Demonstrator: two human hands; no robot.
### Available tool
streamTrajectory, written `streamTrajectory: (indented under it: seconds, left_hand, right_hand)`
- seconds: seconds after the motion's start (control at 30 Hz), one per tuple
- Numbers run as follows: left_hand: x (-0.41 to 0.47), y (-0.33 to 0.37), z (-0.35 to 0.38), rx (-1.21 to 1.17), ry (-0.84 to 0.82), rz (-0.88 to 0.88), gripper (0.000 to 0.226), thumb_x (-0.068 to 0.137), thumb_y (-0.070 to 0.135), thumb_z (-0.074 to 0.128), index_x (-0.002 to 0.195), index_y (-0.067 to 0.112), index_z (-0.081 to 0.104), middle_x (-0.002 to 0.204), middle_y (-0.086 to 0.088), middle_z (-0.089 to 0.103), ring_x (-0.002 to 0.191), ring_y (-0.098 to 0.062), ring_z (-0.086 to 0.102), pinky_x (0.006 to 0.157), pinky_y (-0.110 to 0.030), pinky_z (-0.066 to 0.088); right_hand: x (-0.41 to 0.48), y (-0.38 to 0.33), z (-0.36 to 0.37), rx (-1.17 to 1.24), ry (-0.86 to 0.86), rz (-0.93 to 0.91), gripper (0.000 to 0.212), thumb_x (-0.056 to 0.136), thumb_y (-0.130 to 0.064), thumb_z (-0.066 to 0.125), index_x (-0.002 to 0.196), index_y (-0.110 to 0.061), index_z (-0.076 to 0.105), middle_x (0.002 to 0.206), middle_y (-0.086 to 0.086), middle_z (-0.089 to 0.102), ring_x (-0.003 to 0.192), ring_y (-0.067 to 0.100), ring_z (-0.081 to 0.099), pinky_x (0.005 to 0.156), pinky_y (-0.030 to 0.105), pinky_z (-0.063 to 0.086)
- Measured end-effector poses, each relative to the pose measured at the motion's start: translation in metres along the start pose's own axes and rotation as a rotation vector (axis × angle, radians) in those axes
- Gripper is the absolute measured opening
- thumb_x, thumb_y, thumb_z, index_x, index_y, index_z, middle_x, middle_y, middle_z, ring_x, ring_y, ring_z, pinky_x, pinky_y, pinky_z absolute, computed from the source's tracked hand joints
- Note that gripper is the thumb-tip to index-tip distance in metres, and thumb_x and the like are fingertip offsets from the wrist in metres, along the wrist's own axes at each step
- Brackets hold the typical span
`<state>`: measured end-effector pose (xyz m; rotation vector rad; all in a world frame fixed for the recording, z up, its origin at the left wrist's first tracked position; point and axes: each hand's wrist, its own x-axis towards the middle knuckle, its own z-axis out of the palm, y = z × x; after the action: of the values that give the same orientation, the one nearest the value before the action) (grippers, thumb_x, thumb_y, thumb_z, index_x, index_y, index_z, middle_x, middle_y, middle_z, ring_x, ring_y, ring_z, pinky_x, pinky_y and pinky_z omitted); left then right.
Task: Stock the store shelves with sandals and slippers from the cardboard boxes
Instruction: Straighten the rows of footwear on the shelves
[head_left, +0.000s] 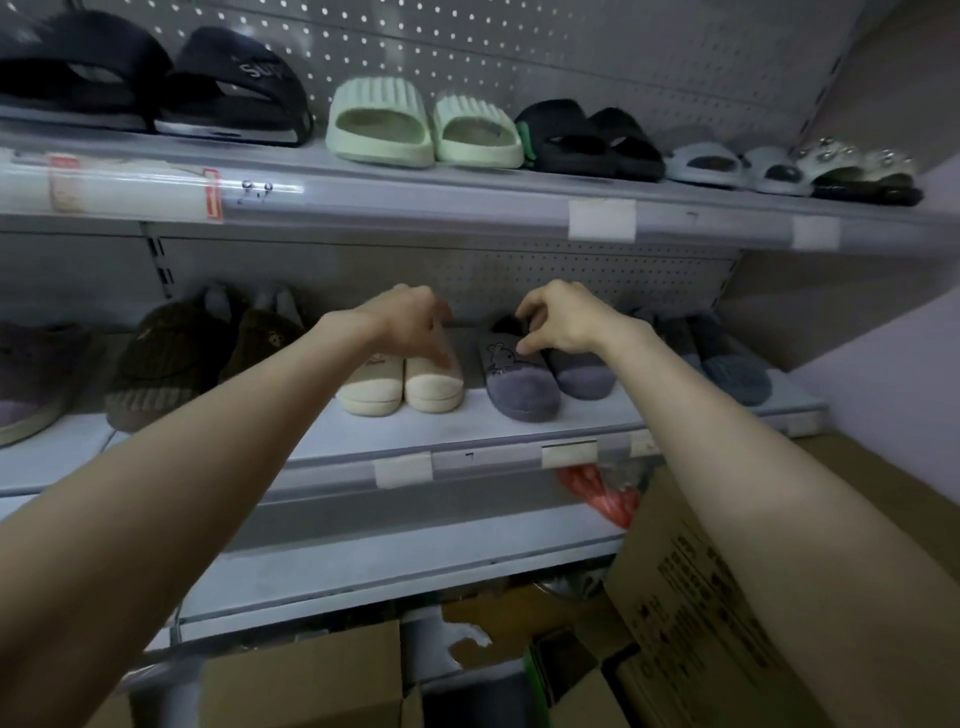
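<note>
**Slippers Held on Shelf**

The cream slippers (405, 384) are gripped at the uppers by the curled left hand (410, 322). One of the purple slippers (524, 389) is pinched at its collar by the right hand (566, 319). Both pairs are set side by side on the shelf (467, 431), above the boxes (691, 597).

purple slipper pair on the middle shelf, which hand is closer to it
Right. The right hand pinches the purple slipper pair at its top. The left hand is off to its left, apart from it, touching the cream slippers.
</note>
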<state>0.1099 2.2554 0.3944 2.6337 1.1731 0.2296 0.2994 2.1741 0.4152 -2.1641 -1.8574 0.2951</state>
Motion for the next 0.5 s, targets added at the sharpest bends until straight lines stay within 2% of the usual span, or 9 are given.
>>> streamTrajectory:
  seconds: [0.3, 0.5]
  left_hand:
    - [0.036, 0.054, 0.019, 0.019, -0.005, 0.033, 0.071, 0.066, 0.04, 0.08, 0.128, 0.017, 0.053, 0.12, -0.008, 0.062, 0.107, -0.027, 0.058, 0.091, -0.037, 0.049]
    - [0.084, 0.08, 0.063, -0.003, -0.031, -0.047, 0.061, 0.069, 0.038, 0.077, 0.121, 0.014, 0.057, 0.115, -0.007, 0.064, 0.103, -0.026, 0.058, 0.077, -0.028, 0.042]
  right_hand:
    - [-0.005, 0.067, -0.027, -0.029, -0.011, 0.054, 0.055, 0.071, -0.022, 0.082, 0.121, -0.013, 0.061, 0.11, 0.008, 0.065, 0.103, 0.023, 0.06, 0.083, 0.024, 0.041]
    - [0.024, 0.136, -0.024, 0.004, -0.077, 0.036, 0.054, 0.073, -0.021, 0.08, 0.122, -0.012, 0.06, 0.112, 0.008, 0.065, 0.103, 0.021, 0.06, 0.085, 0.025, 0.043]
